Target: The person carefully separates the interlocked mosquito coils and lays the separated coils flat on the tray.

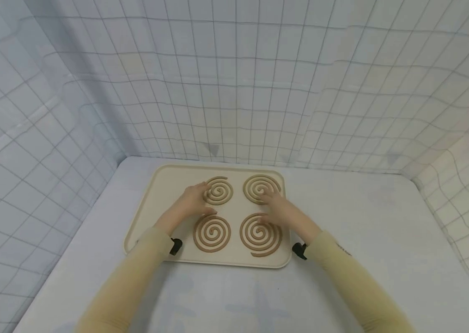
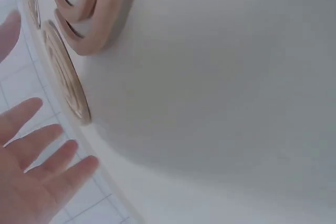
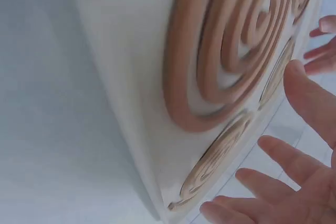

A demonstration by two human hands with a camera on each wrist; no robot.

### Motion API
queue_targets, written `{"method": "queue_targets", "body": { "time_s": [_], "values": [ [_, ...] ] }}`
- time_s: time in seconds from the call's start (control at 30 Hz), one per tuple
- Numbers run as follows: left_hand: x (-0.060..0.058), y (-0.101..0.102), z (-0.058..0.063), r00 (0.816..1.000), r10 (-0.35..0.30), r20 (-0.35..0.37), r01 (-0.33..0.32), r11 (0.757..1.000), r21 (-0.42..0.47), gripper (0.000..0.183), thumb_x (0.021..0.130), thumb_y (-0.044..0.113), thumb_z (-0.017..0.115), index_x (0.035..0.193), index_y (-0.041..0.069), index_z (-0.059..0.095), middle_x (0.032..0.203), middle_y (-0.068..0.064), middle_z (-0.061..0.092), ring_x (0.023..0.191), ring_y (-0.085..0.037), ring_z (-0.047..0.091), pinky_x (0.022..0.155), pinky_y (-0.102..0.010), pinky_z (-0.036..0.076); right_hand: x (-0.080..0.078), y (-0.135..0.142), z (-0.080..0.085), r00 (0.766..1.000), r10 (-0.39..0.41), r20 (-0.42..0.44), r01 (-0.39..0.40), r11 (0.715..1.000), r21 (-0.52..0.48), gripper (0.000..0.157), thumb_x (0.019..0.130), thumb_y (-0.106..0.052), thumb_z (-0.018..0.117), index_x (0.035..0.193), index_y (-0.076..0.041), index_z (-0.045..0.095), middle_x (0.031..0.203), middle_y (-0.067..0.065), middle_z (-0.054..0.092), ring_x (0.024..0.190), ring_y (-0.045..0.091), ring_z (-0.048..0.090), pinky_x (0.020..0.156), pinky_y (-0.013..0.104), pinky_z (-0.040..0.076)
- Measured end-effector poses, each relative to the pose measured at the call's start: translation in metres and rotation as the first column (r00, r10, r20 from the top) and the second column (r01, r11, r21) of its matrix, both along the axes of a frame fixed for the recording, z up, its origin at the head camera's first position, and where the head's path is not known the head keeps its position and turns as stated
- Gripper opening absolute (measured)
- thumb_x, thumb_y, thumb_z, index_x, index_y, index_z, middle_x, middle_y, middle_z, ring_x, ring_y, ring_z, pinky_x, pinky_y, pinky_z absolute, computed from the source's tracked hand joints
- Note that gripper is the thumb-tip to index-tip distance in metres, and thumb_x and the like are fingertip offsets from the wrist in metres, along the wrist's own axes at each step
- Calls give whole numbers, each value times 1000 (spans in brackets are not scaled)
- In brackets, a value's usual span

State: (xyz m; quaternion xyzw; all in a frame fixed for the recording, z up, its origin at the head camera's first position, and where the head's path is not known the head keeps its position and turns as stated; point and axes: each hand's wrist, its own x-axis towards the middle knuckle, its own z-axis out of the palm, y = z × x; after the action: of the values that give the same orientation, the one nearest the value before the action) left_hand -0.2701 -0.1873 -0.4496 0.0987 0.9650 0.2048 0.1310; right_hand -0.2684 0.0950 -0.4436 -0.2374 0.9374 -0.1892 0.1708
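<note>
Four spiral coils lie flat on a cream tray (image 1: pixel 144 222). Two are tan, the back left coil (image 1: pixel 219 190) and the back right coil (image 1: pixel 260 190); the front left coil (image 1: pixel 212 231) and the front right coil (image 1: pixel 260 230) are browner. My left hand (image 1: pixel 192 201) is over the tray beside the two left coils, fingers spread and apart in the left wrist view. Over the right-hand pair is my right hand (image 1: pixel 277 210), its fingers (image 3: pixel 289 158) extended and holding nothing. Whether any fingertip touches a coil, I cannot tell.
The tray sits on a white table (image 1: pixel 350 217). White sheeting with a grid of dark lines (image 1: pixel 234 92) encloses the back and both sides. Black wrist straps (image 1: pixel 299 250) show near the cream sleeves (image 1: pixel 134 273).
</note>
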Motion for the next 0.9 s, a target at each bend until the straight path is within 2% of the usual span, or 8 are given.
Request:
{"method": "queue_targets", "body": {
  "time_s": [0.1,0.2,0.37,0.53,0.67,0.9],
  "values": [
    [16,-1,4,999,-48,11,49,997,-64,81,81,32,82,143,-4,43,153,-30,33,139,-51,33,114,-58,31,20,5,1,995,97,-30,-97,995,15,60,90,-26,72,142,-5,50,157,23,30,145,49,23,113,61,30],
    [36,-1,7,997,-78,16,79,995,-68,74,82,27,81,141,-1,48,151,-28,38,137,-49,36,112,-57,35,37,10,-2,986,162,-51,-161,987,18,53,89,-24,73,137,-7,57,154,20,38,143,48,30,111,59,35],
    [57,3,8,990,-143,5,143,989,-27,68,79,22,83,139,6,54,151,-23,41,136,-47,39,110,-58,37,53,18,-10,980,191,-59,-190,982,9,52,88,-20,75,136,-8,59,155,15,39,142,43,34,108,55,40],
    [64,5,-1,988,-153,29,153,988,-26,70,75,19,86,138,6,56,152,-19,42,137,-45,39,111,-54,37,56,19,-16,975,199,-95,-199,980,13,54,86,-22,76,135,-7,59,153,17,41,137,41,42,103,51,46],
    [68,5,-8,990,-138,19,138,990,-22,74,73,18,87,138,6,56,152,-18,43,135,-45,40,109,-54,39,56,19,-19,975,195,-103,-196,981,7,55,85,-22,77,135,-7,60,152,18,43,134,40,47,103,50,47],
    [68,4,-10,992,-124,-17,124,992,11,76,72,19,88,140,8,55,152,-16,43,135,-42,42,109,-51,40,57,24,-19,976,187,-112,-192,981,-32,53,84,-19,77,133,-5,61,149,16,47,135,39,47,104,50,45]
  ]
}}
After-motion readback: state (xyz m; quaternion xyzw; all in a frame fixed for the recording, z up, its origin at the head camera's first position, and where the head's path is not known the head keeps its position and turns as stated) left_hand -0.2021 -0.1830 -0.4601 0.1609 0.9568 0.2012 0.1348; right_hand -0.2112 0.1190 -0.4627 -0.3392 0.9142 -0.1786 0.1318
